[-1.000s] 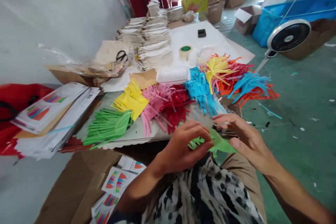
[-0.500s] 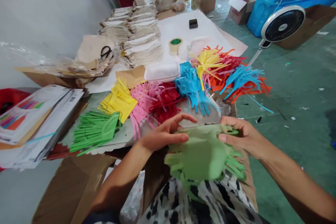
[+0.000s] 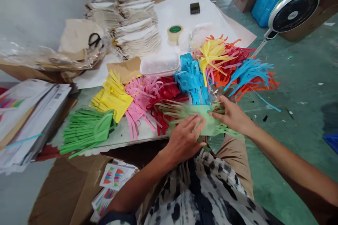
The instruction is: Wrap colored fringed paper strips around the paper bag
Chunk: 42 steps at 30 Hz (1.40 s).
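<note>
A pale green sheet of fringed tissue paper (image 3: 209, 126) lies at the table's front edge, its strips smeared by motion. My left hand (image 3: 185, 140) rests on it with fingers stretched out over the sheet. At the sheet's right end, my right hand (image 3: 233, 115) pinches its edge between thumb and fingers. Just behind are blue fringed paper (image 3: 192, 79) and dark red fringed paper (image 3: 169, 89). Pink fringed paper (image 3: 141, 91), yellow fringed paper (image 3: 113, 96) and green fringed paper (image 3: 88, 128) spread out to the left.
A clear plastic lid (image 3: 160, 64), a tape roll (image 3: 174, 34) and a black phone-like object (image 3: 194, 8) sit farther back. Stacked paper bundles (image 3: 138, 24) line the wall side. A fan (image 3: 293, 14) stands right; mixed fringes (image 3: 215, 56) overhang the table's right edge.
The pale green paper has moved from above my lap onto the table's front edge. My left hand has turned palm down onto it. My right hand still grips its right end.
</note>
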{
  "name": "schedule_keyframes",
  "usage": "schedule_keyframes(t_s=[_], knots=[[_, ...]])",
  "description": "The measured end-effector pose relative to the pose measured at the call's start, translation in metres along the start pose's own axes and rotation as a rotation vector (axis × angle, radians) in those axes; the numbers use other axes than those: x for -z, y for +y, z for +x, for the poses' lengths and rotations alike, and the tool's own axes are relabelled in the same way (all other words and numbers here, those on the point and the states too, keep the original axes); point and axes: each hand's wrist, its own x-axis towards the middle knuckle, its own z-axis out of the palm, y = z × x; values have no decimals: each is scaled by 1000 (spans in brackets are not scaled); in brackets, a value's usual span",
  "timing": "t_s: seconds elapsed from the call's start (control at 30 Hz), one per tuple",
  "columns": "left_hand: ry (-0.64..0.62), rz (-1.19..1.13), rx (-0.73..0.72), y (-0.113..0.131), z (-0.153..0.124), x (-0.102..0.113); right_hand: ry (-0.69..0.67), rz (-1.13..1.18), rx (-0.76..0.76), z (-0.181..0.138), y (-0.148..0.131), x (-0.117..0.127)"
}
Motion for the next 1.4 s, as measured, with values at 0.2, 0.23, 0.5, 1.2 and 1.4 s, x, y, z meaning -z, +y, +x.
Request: schedule_keyframes(t_s=[0.2,0.23,0.5,1.2,1.4], knots=[[104,70,63,10,-8,-24,14,-444,472,-43,-28,3],[116,49,63,11,-8,-22,-48,-444,518,-50,-29,-1],[98,-96,207,10,-15,6,-57,-337,505,-59,-15,-10],[60,73,675,-16,11,14,21,-600,-23,-27,-36,-29],[117,248,566,-20,8,0,0,-698,-58,-20,-41,-32]])
